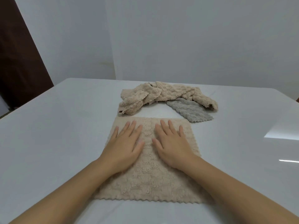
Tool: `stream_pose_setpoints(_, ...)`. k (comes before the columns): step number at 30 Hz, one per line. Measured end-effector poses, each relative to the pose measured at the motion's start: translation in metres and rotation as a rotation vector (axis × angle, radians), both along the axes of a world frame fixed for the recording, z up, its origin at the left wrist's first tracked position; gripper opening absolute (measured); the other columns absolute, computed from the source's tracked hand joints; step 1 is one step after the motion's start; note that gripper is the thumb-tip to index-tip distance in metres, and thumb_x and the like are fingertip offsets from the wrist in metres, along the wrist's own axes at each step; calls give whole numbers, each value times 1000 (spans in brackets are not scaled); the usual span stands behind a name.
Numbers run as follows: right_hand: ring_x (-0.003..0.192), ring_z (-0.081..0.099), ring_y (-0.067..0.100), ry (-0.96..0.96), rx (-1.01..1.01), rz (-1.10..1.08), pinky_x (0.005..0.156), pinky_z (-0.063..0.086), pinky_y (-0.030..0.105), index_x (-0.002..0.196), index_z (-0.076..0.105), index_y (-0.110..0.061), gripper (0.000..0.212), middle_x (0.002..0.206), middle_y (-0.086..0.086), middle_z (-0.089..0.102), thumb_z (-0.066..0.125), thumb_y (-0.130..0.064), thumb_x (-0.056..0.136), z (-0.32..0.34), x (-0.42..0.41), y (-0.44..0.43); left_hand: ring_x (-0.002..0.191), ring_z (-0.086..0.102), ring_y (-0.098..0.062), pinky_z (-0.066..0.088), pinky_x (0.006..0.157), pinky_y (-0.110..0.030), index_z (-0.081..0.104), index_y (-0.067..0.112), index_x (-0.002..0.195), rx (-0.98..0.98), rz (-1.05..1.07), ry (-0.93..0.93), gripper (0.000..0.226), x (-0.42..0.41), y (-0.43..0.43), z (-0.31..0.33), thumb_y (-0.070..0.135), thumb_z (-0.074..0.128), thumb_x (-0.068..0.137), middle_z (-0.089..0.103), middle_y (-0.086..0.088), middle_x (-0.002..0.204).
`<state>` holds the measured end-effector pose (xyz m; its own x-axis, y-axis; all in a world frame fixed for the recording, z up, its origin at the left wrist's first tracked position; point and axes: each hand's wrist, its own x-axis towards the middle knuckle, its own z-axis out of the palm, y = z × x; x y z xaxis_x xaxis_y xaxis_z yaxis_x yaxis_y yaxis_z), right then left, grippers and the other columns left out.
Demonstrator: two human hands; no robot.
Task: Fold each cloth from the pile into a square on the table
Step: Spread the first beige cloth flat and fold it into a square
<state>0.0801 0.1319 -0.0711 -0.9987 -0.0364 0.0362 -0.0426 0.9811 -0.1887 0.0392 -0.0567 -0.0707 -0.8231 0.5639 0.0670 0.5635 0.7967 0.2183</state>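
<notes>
A white glossy surface (64, 126) fills the lower view, backed by a pale wall (178, 38) beyond the hands and a dark brown panel (17, 62) far off to the left of them. Directly under both hands lies one beige cloth (150, 180), spread flat with its zigzag near edge toward the person. The left hand (124, 146) and the right hand (173, 146) rest palm down on its far half, side by side with a narrow strip of cloth between the thumbs, fingers spread and extended, gripping nothing. Beyond the fingertips, apart from the flat cloth, sits the pile (161, 96) of crumpled beige cloths; how many beige ones it holds cannot be told. One grey cloth (191, 110) pokes out from under the pile's right end, ahead and to the right of the right hand. Nothing lies between the hands and the pile
</notes>
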Motion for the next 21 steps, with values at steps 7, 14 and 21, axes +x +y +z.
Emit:
stream_pose_setpoints(7,150,7,21,101,-51,63,121,4,48,151,27,-22,53,162,0,15,27,-43,102,1,32,8,132,39,-10,30,113,-31,51,24,134,185,-99,163,50,19,-25,0,50,34,95,45,10,142)
stream_pose_setpoints(14,90,45,4,141,-92,371,75,39,23,108,54,-29,49,101,-14,51,50,-70,82,14,96,9,81,49,1,41,68,-15,57,32,92,145,-481,113,36,62,-56,14,66,60,79,49,21,89)
stream_pose_setpoints(21,92,56,17,173,-39,319,64,43,28,111,50,-24,35,103,-8,58,50,-17,76,14,103,10,69,44,1,39,53,-16,57,23,88,177,-382,222,12,66,-50,10,25,47,81,51,18,80)
